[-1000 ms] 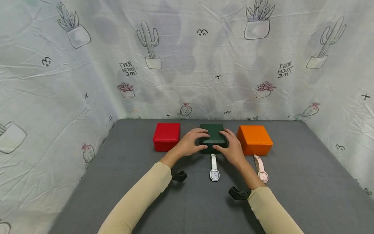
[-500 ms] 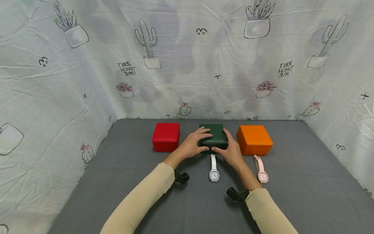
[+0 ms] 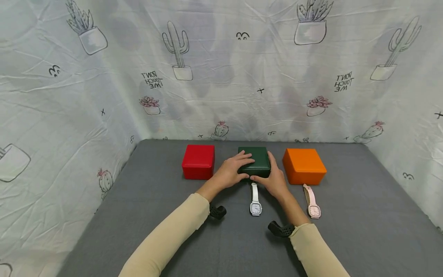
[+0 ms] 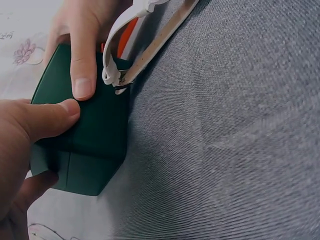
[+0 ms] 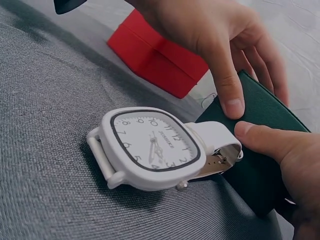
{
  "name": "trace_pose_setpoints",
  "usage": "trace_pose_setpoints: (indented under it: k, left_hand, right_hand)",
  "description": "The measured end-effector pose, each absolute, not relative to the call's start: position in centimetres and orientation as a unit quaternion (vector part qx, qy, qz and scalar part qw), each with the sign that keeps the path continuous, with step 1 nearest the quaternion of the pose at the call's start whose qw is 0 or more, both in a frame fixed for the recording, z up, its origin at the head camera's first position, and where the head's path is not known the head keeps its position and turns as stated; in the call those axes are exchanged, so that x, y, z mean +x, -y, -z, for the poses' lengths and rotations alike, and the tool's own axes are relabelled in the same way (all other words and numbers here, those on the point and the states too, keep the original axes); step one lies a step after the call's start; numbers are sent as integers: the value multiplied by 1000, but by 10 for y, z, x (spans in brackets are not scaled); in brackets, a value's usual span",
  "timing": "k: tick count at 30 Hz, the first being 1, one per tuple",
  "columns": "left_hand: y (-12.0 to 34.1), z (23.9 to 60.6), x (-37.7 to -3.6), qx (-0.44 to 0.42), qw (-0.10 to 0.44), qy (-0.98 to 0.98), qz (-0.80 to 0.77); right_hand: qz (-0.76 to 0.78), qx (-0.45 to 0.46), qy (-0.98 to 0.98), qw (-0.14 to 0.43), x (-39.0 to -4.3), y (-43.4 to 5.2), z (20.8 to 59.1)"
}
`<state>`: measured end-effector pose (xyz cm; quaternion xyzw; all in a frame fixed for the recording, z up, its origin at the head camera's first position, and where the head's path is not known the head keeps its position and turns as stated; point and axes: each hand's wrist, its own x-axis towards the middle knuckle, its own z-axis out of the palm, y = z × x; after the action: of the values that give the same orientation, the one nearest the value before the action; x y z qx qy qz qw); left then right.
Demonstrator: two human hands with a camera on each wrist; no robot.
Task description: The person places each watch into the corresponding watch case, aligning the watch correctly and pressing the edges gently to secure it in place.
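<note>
A dark green box with a closed lid point(image 3: 258, 154) stands on the grey table between my hands. My left hand point(image 3: 230, 171) grips its left side, fingers over the top and thumb against the front. On the opposite side, my right hand point(image 3: 275, 179) holds the box with its thumb on the front and fingers along the right edge. In the right wrist view the thumb tips nearly meet on the green front. A white wristwatch point(image 5: 155, 142) lies just before the box, its strap end close to the front face; whether they touch I cannot tell.
To the left stands a red box point(image 3: 198, 161), to the right an orange box point(image 3: 304, 166). A pink wristwatch point(image 3: 313, 206) lies in front of the orange one, right of my forearm. Behind the grey table point(image 3: 155, 173) hangs a cactus-print cloth point(image 3: 207, 96).
My right hand's fingers have come down from over the lid to the box's right edge. The left fingers reach slightly further across the top. The view has shifted a little.
</note>
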<state>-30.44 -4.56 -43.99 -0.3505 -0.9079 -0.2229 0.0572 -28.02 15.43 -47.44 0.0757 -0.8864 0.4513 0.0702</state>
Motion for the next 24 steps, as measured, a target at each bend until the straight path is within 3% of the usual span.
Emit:
trace_pose_setpoints:
  k: [24]
  left_hand:
    - [42, 425, -311, -316, 23, 922, 224]
  right_hand:
    - [-451, 46, 888, 81, -280, -155, 477]
